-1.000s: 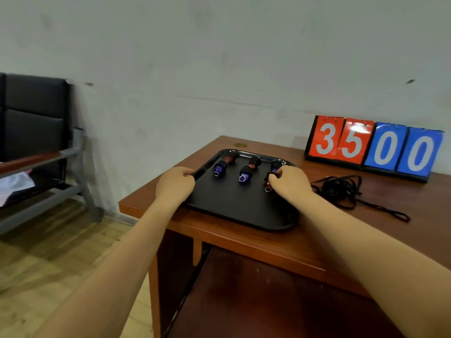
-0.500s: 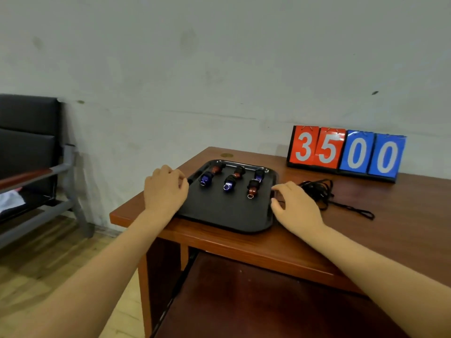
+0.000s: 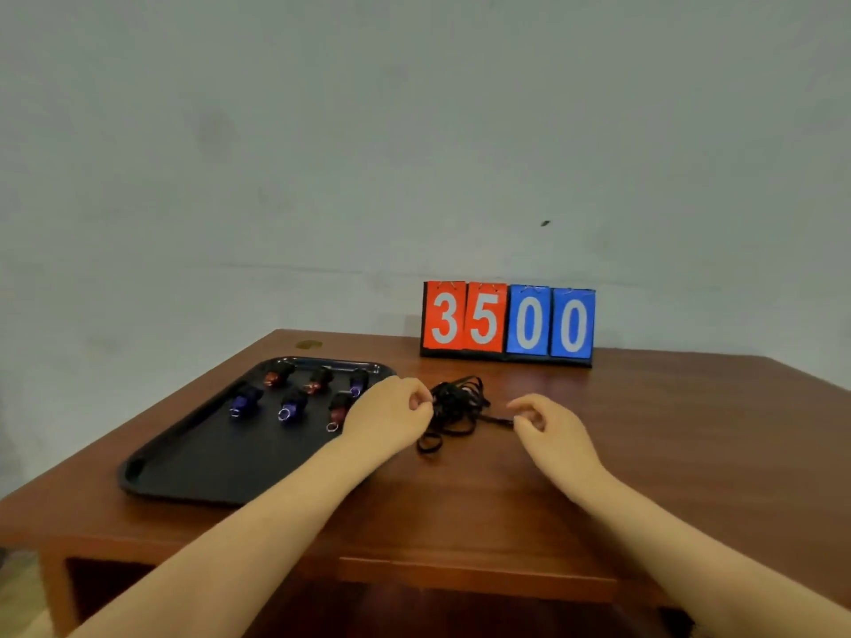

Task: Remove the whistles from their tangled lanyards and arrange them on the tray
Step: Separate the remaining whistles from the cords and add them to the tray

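A black tray (image 3: 207, 458) lies on the left of the wooden table. Several whistles stand on its far half in two rows, red ones (image 3: 276, 377) and blue ones (image 3: 290, 407) with small key rings. To the right of the tray lies a black tangle of lanyards (image 3: 458, 405) with no whistle on it. My left hand (image 3: 391, 419) reaches across the tray's right corner, its curled fingers pinching the left edge of the tangle. My right hand (image 3: 545, 428) pinches a cord end that trails out of the tangle to the right.
A flip scoreboard (image 3: 506, 322) reading 3500 stands at the back of the table (image 3: 667, 453) against the pale wall. The table's front edge runs just below my forearms.
Both hands left the tray's sides and moved right to the lanyards. My view swung right, so the chair on the left is out of sight.
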